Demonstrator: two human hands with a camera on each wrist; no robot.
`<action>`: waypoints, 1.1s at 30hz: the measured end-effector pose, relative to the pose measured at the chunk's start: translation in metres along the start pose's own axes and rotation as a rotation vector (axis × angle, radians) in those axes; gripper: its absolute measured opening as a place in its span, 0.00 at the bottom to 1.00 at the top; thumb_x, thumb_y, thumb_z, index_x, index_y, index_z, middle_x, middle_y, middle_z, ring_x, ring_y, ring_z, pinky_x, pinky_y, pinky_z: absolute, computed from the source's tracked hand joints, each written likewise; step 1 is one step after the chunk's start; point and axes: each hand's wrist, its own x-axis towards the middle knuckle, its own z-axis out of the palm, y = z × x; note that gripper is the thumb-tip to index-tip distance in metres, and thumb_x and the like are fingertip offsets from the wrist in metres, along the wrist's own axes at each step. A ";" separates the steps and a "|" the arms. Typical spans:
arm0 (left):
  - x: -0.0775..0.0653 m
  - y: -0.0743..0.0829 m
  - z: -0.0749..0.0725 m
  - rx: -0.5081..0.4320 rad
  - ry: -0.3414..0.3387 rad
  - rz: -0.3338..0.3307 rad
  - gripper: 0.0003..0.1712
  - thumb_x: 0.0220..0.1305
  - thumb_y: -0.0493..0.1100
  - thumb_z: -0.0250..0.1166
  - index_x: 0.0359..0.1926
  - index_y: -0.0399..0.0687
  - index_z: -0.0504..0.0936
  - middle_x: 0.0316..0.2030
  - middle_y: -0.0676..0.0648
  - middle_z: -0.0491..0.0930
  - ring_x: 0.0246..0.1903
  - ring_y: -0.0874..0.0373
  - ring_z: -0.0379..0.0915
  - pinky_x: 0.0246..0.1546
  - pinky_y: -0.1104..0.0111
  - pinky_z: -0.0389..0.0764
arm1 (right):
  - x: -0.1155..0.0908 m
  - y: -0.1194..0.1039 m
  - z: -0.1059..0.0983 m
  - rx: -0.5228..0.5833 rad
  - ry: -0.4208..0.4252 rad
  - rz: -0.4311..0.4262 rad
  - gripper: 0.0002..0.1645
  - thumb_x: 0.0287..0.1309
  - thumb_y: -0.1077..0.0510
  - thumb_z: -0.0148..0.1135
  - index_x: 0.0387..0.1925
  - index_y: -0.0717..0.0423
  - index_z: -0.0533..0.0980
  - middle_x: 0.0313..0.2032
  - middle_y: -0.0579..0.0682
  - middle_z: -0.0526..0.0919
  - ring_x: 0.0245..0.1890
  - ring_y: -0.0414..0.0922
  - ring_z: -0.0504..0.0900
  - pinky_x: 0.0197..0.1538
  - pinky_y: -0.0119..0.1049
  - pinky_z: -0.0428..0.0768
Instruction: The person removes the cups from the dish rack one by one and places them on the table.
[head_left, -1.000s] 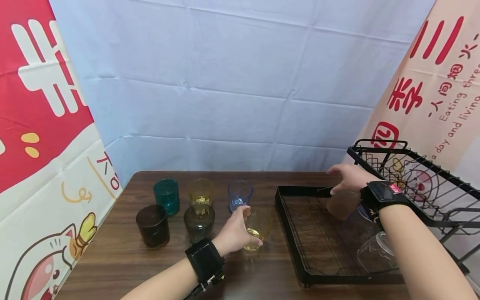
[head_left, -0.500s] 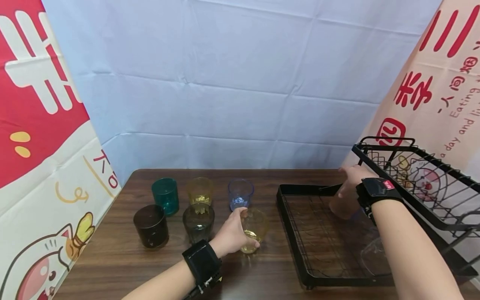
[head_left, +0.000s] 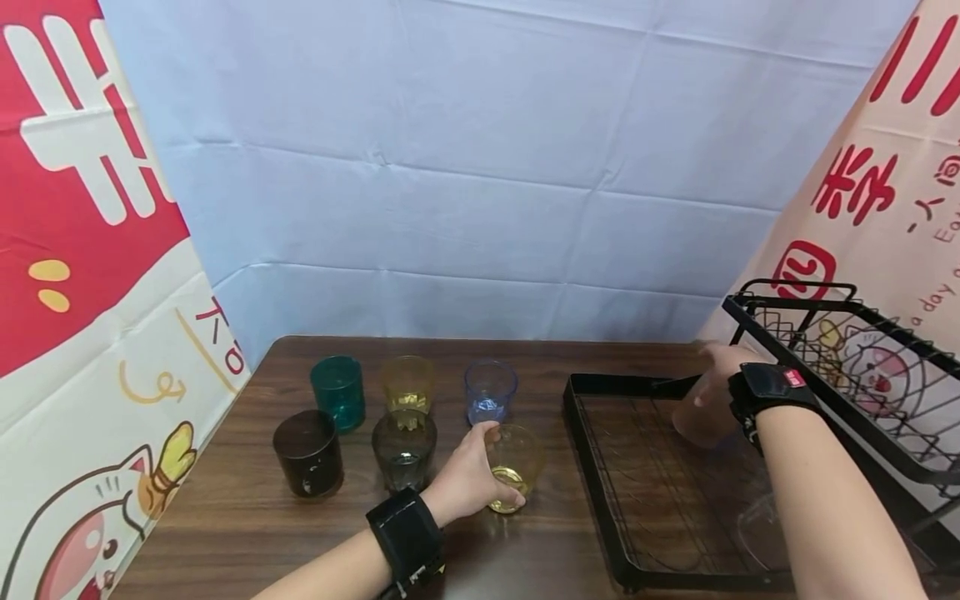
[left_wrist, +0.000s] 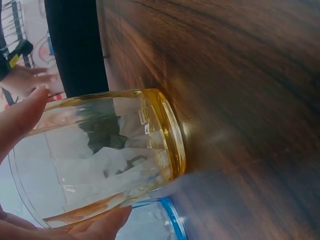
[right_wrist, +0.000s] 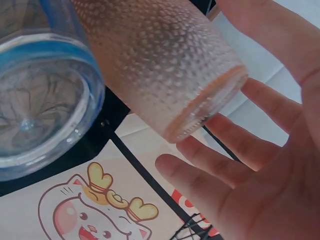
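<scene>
My left hand [head_left: 472, 479] holds a yellow-tinted drinking glass [head_left: 521, 457] upright at the table, thumb on one side and fingers on the other. In the left wrist view the ribbed amber base of that glass [left_wrist: 157, 137] is close over the wood. Over the black drying rack [head_left: 592, 483], my right hand [head_left: 726, 367] is around the base end of a pink textured glass [head_left: 693, 421]. The right wrist view shows its fingers spread, fingertips right at the pink glass [right_wrist: 165, 60]. Beside it is a blue-tinted glass [right_wrist: 47, 107], bottom facing the camera.
Left of the left hand stand a teal glass [head_left: 337, 396], a black cup [head_left: 307, 454], a grey glass [head_left: 405, 450] and a yellow glass [head_left: 408, 383]. A blue glass [head_left: 491, 392] stands behind it. The rack's upper wire basket [head_left: 847, 375] overhangs the right side; a clear glass [head_left: 761, 529] lies below.
My right hand has moved right and down, from above the pink glass to around its base end. The left hand keeps its hold on the yellow glass. The head view has shifted slightly.
</scene>
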 end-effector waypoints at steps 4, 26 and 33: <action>0.000 -0.001 0.001 -0.001 0.000 -0.005 0.61 0.43 0.37 0.86 0.73 0.28 0.58 0.64 0.32 0.72 0.63 0.35 0.68 0.62 0.45 0.73 | 0.002 0.007 0.004 -0.025 -0.004 -0.013 0.61 0.40 0.53 0.85 0.64 0.84 0.60 0.57 0.82 0.70 0.54 0.76 0.72 0.49 0.62 0.80; -0.005 0.016 -0.012 0.061 0.000 0.031 0.69 0.46 0.52 0.86 0.80 0.38 0.52 0.74 0.30 0.57 0.70 0.34 0.61 0.63 0.42 0.72 | 0.000 0.019 0.013 -0.084 0.049 -0.036 0.41 0.39 0.67 0.81 0.54 0.81 0.70 0.45 0.76 0.79 0.45 0.68 0.79 0.45 0.60 0.81; -0.001 0.027 -0.035 0.017 0.033 0.029 0.64 0.48 0.52 0.84 0.79 0.42 0.57 0.74 0.37 0.62 0.71 0.38 0.61 0.65 0.44 0.71 | -0.010 -0.004 0.014 -0.145 0.142 -0.117 0.34 0.38 0.69 0.81 0.48 0.77 0.75 0.42 0.73 0.80 0.41 0.65 0.80 0.41 0.56 0.82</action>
